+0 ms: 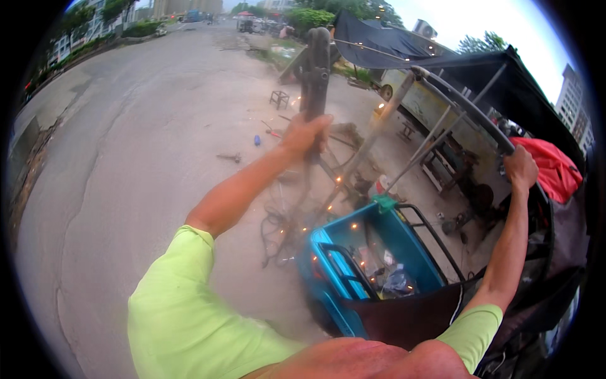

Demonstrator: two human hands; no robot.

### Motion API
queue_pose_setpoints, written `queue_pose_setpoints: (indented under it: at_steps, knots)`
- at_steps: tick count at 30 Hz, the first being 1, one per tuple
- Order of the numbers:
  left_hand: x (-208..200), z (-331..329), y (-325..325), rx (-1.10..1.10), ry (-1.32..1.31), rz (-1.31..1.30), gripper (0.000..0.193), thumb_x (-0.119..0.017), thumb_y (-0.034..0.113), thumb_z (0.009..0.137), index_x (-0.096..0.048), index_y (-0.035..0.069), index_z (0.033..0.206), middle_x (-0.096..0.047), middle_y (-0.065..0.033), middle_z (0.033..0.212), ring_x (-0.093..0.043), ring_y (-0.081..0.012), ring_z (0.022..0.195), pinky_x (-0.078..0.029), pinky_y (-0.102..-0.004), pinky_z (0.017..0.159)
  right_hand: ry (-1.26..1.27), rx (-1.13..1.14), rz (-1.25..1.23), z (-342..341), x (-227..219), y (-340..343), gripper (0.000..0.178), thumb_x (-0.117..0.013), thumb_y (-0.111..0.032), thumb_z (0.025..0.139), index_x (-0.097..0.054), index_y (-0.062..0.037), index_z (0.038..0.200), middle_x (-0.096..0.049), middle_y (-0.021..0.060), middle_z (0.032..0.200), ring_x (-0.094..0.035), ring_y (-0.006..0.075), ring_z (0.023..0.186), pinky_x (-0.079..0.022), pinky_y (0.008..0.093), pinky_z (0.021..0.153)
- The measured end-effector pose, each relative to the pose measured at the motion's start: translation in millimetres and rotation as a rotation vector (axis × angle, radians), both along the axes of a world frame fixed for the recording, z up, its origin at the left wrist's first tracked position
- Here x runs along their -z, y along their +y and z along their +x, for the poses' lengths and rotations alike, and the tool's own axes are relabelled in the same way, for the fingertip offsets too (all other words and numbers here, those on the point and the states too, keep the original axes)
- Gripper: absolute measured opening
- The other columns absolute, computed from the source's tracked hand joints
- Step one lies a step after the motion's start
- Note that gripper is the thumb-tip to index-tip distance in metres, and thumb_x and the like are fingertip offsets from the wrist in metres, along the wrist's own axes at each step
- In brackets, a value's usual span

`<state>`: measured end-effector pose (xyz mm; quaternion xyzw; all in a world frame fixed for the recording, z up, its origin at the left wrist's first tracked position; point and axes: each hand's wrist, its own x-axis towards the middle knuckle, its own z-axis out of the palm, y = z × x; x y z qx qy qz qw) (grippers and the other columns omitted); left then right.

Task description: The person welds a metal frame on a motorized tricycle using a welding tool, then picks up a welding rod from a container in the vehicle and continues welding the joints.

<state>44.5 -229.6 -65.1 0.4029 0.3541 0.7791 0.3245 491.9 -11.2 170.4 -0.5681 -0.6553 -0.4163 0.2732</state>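
Observation:
My left hand (pixel 306 134) is closed around the lower part of a long dark power tool, by its shape and the sparks an angle grinder (pixel 314 82), held upright in front of me. Its disc does not show. A cord seems to hang below it. Orange sparks scatter from the canopy down to the cart. On the right, my right hand (pixel 521 167) grips a curved dark metal bar (pixel 476 110) of the canopy frame. That bar meets a slanting rusty pole (pixel 379 120) at its upper end. Black cloth (pixel 480 69) spreads over the frame.
Below stands a blue cart bed (pixel 410 243) with black rails (pixel 435 237) and a plastic bag (pixel 399 281) inside. Tangled cables (pixel 274 230), a small metal stool (pixel 279 98) and scattered tools (pixel 229 157) lie on the concrete. Red cloth (pixel 549 167) hangs beside my right hand.

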Motion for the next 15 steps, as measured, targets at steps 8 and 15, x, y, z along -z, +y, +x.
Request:
queue_pose_setpoints:
  at_steps: [8, 15]
  knots:
    - [-5.3, 10.0, -3.8, -0.137, 0.236, -0.001, 0.025, -0.076, 0.025, 0.095, -0.063, 0.005, 0.098, -0.062, -0.0011, 0.072, -0.059, -0.0108, 0.057, -0.049, -0.0285, 0.052, 0.008, 0.014, -0.037, -6.2, 0.3, -9.0, 0.028, -0.059, -0.024, 0.094, -0.074, -0.0056, 0.11, -0.076, 0.0218, 0.11, -0.074, 0.0425, 0.102, -0.058, 0.0531, 0.087]
    - [-5.1, 10.3, 4.5, -0.196, 0.342, -0.054, 0.026, -0.077, 0.025, 0.094, -0.063, 0.004, 0.099, -0.062, -0.0021, 0.072, -0.059, -0.011, 0.057, -0.049, -0.0286, 0.052, 0.015, 0.019, -0.029, -6.5, -0.2, -10.8, 0.028, -0.06, -0.024, 0.094, -0.074, -0.0052, 0.11, -0.076, 0.0216, 0.11, -0.074, 0.042, 0.102, -0.058, 0.0526, 0.087]
